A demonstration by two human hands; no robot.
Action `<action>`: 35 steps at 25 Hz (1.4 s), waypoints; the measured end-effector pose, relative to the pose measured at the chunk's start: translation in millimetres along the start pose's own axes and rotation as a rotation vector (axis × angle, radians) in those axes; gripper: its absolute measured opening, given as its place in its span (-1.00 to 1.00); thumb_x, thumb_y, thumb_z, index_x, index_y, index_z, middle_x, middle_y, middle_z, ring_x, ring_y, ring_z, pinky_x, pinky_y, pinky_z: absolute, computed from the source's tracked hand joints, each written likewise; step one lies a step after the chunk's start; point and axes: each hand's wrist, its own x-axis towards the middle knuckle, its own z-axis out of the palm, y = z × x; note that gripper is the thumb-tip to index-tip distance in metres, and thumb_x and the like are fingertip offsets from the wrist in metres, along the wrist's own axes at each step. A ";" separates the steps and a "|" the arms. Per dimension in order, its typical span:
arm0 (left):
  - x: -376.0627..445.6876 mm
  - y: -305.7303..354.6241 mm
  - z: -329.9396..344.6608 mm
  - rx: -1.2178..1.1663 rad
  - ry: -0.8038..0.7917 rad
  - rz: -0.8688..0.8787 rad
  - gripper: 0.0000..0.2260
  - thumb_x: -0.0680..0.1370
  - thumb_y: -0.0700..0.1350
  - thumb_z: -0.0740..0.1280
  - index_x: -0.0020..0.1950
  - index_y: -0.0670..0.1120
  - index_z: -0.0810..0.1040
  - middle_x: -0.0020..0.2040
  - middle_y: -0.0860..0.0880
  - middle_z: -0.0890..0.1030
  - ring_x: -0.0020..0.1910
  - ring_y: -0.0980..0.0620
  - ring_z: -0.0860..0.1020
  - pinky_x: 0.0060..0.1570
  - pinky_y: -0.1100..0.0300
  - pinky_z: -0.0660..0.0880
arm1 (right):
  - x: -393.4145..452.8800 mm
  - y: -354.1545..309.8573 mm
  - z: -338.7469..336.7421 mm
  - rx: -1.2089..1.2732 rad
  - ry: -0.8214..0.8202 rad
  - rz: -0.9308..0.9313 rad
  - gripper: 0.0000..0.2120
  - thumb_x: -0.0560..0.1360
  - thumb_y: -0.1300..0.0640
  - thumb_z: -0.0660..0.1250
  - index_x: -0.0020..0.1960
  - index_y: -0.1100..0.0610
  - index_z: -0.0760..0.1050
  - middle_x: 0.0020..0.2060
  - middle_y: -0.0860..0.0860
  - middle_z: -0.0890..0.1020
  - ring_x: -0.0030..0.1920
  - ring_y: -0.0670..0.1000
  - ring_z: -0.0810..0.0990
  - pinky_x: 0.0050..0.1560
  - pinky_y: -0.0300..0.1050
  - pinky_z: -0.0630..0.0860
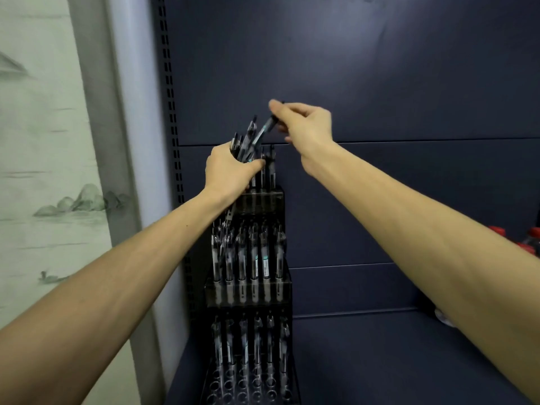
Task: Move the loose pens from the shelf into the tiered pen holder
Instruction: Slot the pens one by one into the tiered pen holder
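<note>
A dark tiered pen holder [287, 285] stands on the navy shelf at the left, its lower and middle tiers filled with several upright pens [253, 258]. Two pens stand in the top tier [267, 168]. My left hand [229, 171] grips a bundle of several pens [244, 141] just above the top tier. My right hand [304, 124] pinches the upper end of a single pen [266, 127] with a teal band; that pen slants down toward the bundle.
The navy back panel [380, 83] rises behind the holder. The shelf floor [365, 361] stretches to the right. Red-capped bottles [526, 241] sit at the far right edge. A slotted upright [172, 112] and a painted wall lie to the left.
</note>
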 end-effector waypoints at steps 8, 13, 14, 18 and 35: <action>7.3 -12.9 3.3 -0.155 0.110 -0.112 -0.66 0.61 0.06 0.43 0.13 -0.21 0.59 -0.37 -0.02 0.55 -0.45 0.03 0.51 -0.25 0.10 0.48 | 6.6 32.4 -33.7 -0.236 0.192 -0.037 -0.74 0.57 -0.01 0.40 -0.24 0.08 0.63 -0.35 -0.03 0.68 -0.28 -0.02 0.65 -0.07 0.19 0.67; 18.3 -5.2 -0.5 -0.287 0.192 -0.137 -0.57 0.61 0.10 0.42 0.22 -0.26 0.53 -0.42 0.03 0.54 -0.52 0.08 0.48 -0.28 0.10 0.47 | -6.6 33.5 -19.3 -0.361 0.018 -0.187 -0.80 0.59 0.00 0.40 -0.13 0.08 0.68 -0.32 -0.04 0.69 -0.19 0.01 0.70 -0.04 0.14 0.66; 19.8 -1.3 -3.1 -0.308 0.208 -0.124 -0.58 0.61 0.11 0.41 0.21 -0.24 0.53 -0.43 0.03 0.55 -0.52 0.07 0.50 -0.31 0.12 0.48 | -7.4 31.9 -16.8 -0.409 -0.019 -0.224 -0.79 0.59 -0.02 0.40 -0.11 0.08 0.68 -0.30 -0.03 0.70 -0.18 0.02 0.69 -0.03 0.11 0.65; 19.8 10.4 -14.2 -0.342 0.221 -0.075 -0.64 0.63 0.09 0.41 0.07 -0.23 0.55 -0.44 -0.01 0.58 -0.52 -0.02 0.57 -0.48 0.17 0.47 | -10.0 30.5 -13.0 -0.676 -0.091 -0.231 -0.74 0.53 -0.16 0.44 -0.14 0.03 0.66 -0.28 -0.10 0.68 -0.16 -0.06 0.66 -0.05 -0.04 0.62; 5.0 -4.5 -33.9 -0.108 0.147 -0.008 -0.51 0.47 0.37 0.42 -0.29 -0.05 0.47 -0.44 0.04 0.50 -0.40 -0.04 0.48 -0.22 -0.07 0.53 | -4.3 16.6 -12.2 -0.731 -0.036 -0.123 -0.67 0.45 -0.16 0.52 -0.27 0.10 0.64 -0.42 -0.01 0.68 -0.31 -0.02 0.70 -0.06 0.03 0.68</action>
